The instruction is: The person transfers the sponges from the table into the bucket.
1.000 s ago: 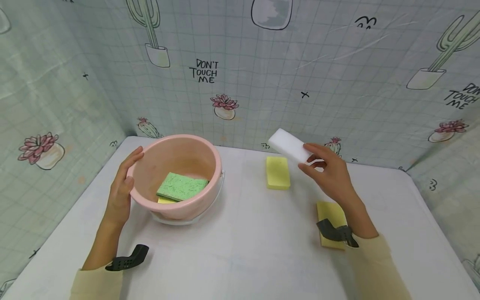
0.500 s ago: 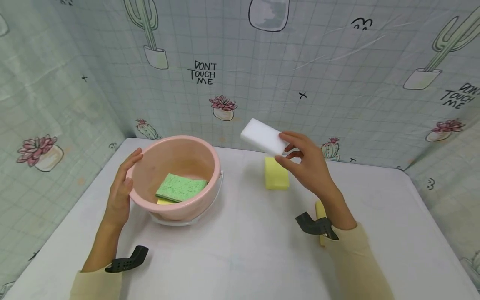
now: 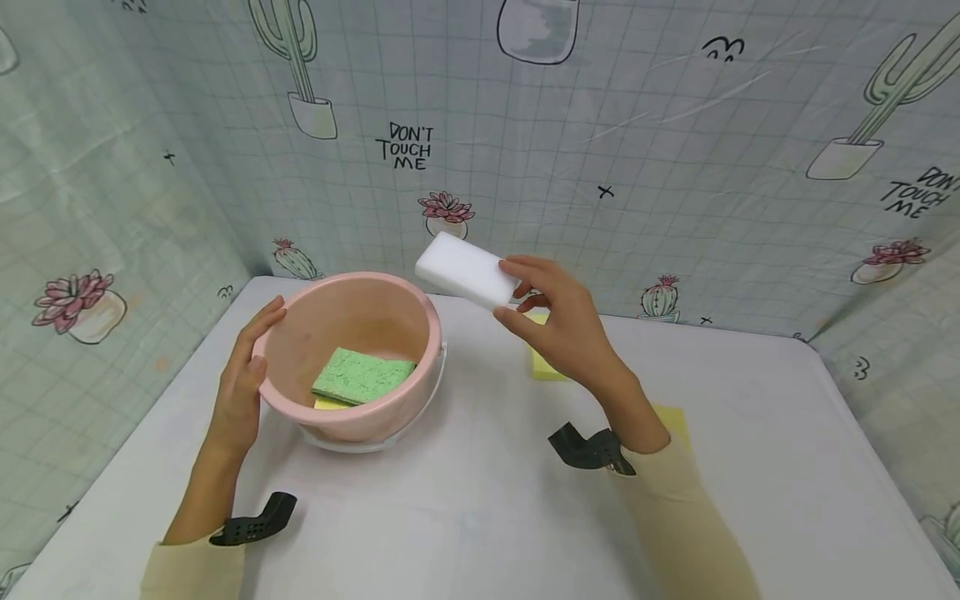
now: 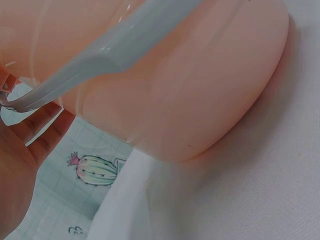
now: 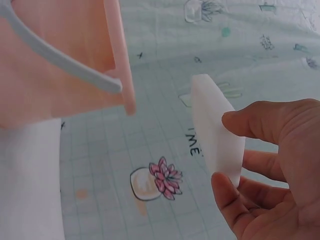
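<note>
My right hand (image 3: 558,321) pinches one end of a white sponge block (image 3: 465,268), raised above the table and just right of the bucket. The right wrist view shows the white sponge (image 5: 215,125) between thumb and fingers, its far end sticking out. My left hand (image 3: 240,387) holds the left side of the pink bucket (image 3: 438,350), with fingertips and thumb at the rim. Inside the bucket a green sponge (image 3: 360,375) lies over a yellow one (image 3: 327,403). In the left wrist view, fingers (image 4: 52,135) reach along the bucket wall (image 4: 200,100) below the grey handle (image 4: 105,60).
Two yellow sponges lie on the white table (image 3: 465,517): one partly behind my right hand, a yellow sponge (image 3: 543,367), the other mostly hidden by the forearm, a yellow sponge (image 3: 675,421). A patterned sheet (image 3: 525,150) hangs behind and at the sides.
My right hand has carried the white sponge leftward and slightly up, from above the far yellow sponge to near the bucket. My left hand and the bucket have stayed put.
</note>
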Demonstrator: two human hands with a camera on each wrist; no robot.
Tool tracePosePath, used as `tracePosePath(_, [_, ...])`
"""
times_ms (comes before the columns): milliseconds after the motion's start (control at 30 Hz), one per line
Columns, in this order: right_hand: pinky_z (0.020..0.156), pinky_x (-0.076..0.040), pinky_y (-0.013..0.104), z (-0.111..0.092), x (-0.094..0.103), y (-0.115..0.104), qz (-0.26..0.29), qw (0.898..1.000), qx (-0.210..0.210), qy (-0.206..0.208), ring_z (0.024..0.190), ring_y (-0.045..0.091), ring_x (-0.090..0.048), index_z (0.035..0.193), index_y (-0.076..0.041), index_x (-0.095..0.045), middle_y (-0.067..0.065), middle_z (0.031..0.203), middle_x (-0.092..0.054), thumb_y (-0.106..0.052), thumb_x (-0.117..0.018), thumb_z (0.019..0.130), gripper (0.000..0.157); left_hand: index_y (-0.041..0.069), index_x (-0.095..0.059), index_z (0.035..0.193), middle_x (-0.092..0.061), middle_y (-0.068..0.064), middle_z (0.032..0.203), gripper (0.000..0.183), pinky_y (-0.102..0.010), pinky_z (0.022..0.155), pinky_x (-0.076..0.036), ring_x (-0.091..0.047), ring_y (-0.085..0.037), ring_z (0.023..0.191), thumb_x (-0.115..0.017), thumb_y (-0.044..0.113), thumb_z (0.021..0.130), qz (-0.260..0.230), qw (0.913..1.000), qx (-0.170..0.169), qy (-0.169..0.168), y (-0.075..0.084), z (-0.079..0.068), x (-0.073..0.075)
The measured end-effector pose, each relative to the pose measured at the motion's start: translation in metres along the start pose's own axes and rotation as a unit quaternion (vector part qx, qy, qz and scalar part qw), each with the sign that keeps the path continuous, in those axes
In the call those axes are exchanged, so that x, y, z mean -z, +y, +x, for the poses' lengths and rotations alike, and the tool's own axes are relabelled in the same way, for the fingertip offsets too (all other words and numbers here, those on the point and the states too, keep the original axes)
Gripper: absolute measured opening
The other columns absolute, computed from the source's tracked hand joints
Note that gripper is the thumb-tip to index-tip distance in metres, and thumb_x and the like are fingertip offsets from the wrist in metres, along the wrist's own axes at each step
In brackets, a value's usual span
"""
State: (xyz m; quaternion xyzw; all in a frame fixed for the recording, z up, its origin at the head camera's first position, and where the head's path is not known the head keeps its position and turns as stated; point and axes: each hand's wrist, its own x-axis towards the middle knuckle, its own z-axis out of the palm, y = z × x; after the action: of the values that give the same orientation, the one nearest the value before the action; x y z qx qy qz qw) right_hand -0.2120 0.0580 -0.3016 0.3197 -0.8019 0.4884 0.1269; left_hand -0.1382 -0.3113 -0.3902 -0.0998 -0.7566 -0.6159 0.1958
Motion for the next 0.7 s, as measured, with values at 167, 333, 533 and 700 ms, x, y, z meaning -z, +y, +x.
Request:
tracePosePath(167, [0.079, -0.053, 0.033, 0.002, -0.010, -0.006, 0.019, 1.000, 0.017, -0.007, 0.094, 0.019, -0.056, 0.127, -0.003, -0.060, 0.005, 0.131, -0.053, -0.006, -0.073, 0.083, 0.047, 0.013, -0.040, 0.145, -0.027, 0.003, 0.154, 0.054, -0.037, 0.111, -0.018, -0.019, -0.019, 0.141, -0.038, 0.032, 0.094, -0.001, 1.0000, -0.002, -0.001, 0.000, 0.000, 0.000])
tracePosePath(333, [0.079, -0.053, 0.033, 0.003, -0.021, -0.010, 0.035, 0.999, 0.021, -0.019, 0.095, 0.019, -0.056, 0.127, -0.003, -0.060, 0.004, 0.131, -0.054, -0.008, -0.073, 0.084, 0.046, 0.013, -0.040, 0.145, -0.025, 0.001, 0.155, 0.054, -0.037, 0.111, -0.018, -0.019, -0.019, 0.140, -0.036, 0.031, 0.095, 0.015, 0.9999, -0.004, -0.006, 0.001, 0.000, 0.001])
tracePosePath(533, [0.078, -0.052, 0.029, 0.005, -0.035, -0.017, 0.022, 0.998, 0.031, -0.043, 0.095, 0.022, -0.059, 0.127, -0.002, -0.059, 0.005, 0.130, -0.054, -0.011, -0.071, 0.085, 0.045, 0.014, -0.040, 0.145, -0.026, 0.003, 0.155, 0.054, -0.037, 0.110, -0.021, -0.020, -0.019, 0.140, -0.036, 0.031, 0.094, 0.025, 0.9997, -0.007, -0.005, -0.001, 0.000, 0.001])
tracePosePath(700, [0.079, -0.050, 0.024, 0.005, -0.046, -0.024, -0.001, 0.998, 0.030, -0.063, 0.096, 0.017, -0.058, 0.127, -0.002, -0.059, 0.006, 0.131, -0.054, -0.012, -0.072, 0.084, 0.046, 0.014, -0.040, 0.145, -0.027, 0.003, 0.154, 0.054, -0.037, 0.111, -0.020, -0.021, -0.019, 0.140, -0.037, 0.033, 0.094, 0.016, 0.9998, -0.012, -0.002, -0.003, 0.000, 0.001])
